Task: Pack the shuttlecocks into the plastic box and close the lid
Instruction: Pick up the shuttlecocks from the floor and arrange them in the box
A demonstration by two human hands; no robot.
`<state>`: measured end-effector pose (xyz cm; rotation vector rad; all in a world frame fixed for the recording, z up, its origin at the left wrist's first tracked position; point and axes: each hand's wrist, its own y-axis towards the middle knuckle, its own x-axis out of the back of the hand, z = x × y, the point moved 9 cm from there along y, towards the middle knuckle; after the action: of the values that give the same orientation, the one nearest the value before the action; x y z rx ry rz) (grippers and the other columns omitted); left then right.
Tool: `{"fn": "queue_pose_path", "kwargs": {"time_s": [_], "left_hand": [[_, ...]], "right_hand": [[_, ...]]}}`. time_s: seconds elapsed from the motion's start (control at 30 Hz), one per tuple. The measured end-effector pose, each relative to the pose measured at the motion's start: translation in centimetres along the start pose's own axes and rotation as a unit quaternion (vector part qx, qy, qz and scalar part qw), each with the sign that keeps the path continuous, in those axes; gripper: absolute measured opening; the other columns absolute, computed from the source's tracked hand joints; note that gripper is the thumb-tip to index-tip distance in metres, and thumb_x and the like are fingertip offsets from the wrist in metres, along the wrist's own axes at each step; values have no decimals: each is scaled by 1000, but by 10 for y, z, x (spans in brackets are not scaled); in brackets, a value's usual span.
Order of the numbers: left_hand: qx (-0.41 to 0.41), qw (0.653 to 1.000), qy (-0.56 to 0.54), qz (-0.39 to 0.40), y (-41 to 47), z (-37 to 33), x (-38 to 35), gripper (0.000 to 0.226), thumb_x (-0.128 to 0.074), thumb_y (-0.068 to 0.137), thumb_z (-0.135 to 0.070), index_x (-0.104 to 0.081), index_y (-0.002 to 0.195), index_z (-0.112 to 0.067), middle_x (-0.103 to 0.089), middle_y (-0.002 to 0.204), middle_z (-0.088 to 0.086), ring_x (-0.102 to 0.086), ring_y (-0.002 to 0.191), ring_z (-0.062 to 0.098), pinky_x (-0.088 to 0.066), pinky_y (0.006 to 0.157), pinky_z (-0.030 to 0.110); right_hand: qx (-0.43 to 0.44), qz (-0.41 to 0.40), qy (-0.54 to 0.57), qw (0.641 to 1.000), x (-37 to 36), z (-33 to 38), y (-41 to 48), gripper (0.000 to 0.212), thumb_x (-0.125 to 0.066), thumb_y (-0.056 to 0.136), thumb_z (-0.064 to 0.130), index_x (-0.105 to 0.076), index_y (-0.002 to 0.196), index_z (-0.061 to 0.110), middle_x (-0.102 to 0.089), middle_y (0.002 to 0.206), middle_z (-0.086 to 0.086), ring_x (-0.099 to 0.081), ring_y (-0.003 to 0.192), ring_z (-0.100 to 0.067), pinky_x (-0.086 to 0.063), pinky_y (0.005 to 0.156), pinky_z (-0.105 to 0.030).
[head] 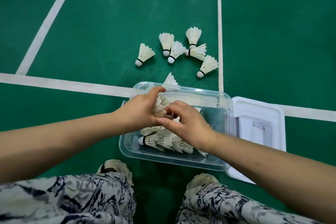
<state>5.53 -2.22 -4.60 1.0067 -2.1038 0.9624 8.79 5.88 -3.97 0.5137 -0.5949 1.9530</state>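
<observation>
Green court floor (91,42) with white lines; you crouch over it, patterned trousers and pale shoes at the bottom edge. Landmark: clear plastic box (221,104), open, on the floor just ahead of your feet. Your left hand (141,110) reaches in over the box's left rim, fingers curled around the feathers of a shuttlecock (161,104). Your right hand (187,123) is over the box's middle, touching the left, fingertips pinching at the same cluster. More shuttlecocks (160,141) lie on their sides in the box's near half. Beyond the box's far rim, six loose shuttlecocks (174,52) lie on the floor; one more (170,79) leans at the rim. Right of the box, touching it, lies the white lid (258,114).
</observation>
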Motion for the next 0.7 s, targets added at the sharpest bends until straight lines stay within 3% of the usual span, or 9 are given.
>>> {"fn": "queue_pose_path", "kwargs": {"time_s": [0.1,0.17,0.23,0.37,0.47,0.6,0.7], "left_hand": [[-18,999,-14,27,2,-5,-11,93,-76,69,-30,-17,142,-25,-60,97,3,-55,85,18,-33,67,18],[-19,999,-40,19,6,-3,-6,99,-79,65,-34,-17,142,-27,-60,118,3,-57,107,17,-42,86,20],[-12,999,-46,-11,13,1,9,98,-78,63,-36,-21,142,-25,-52,134,2,-53,117,16,-41,101,28],[-6,998,-40,-40,19,2,26,85,-76,68,-31,-29,138,-21,-54,132,3,-55,113,16,-40,97,22],[-6,1000,-22,-13,16,2,17,80,-76,70,-27,-33,136,-21,-55,131,3,-55,114,14,-42,100,25],[-3,1000,5,17,12,5,3,79,-76,70,-29,-34,137,-21,-56,132,4,-54,118,14,-40,103,25],[-5,999,16,27,8,8,-4,74,-75,72,-28,-36,135,-22,-55,132,1,-53,117,10,-38,100,20]], "right_hand": [[11,-20,-46,999,2,-4,-3,24,-54,91,29,-60,79,10,-43,71,9,-42,73,-12,-34,66,-30],[-7,-49,-49,998,10,-15,-5,27,-53,92,30,-63,82,7,-42,68,10,-43,71,-12,-35,65,-31],[-47,-82,-60,994,23,-31,-7,28,-51,93,33,-64,85,9,-47,71,9,-46,72,-13,-36,64,-30],[-109,-88,-89,986,33,-58,-6,27,-46,95,34,-63,86,15,-56,84,1,-51,79,-18,-44,70,-33],[-99,-58,-96,989,24,-58,1,27,-43,96,32,-58,79,18,-51,81,4,-47,76,-16,-35,65,-29],[-72,0,-140,988,1,-51,17,31,-40,97,31,-62,95,9,-57,91,-4,-46,80,-18,-31,69,-28],[-75,41,-166,982,-14,-54,26,32,-38,98,31,-60,104,8,-60,106,-11,-56,92,-27,-40,76,-33]]}}
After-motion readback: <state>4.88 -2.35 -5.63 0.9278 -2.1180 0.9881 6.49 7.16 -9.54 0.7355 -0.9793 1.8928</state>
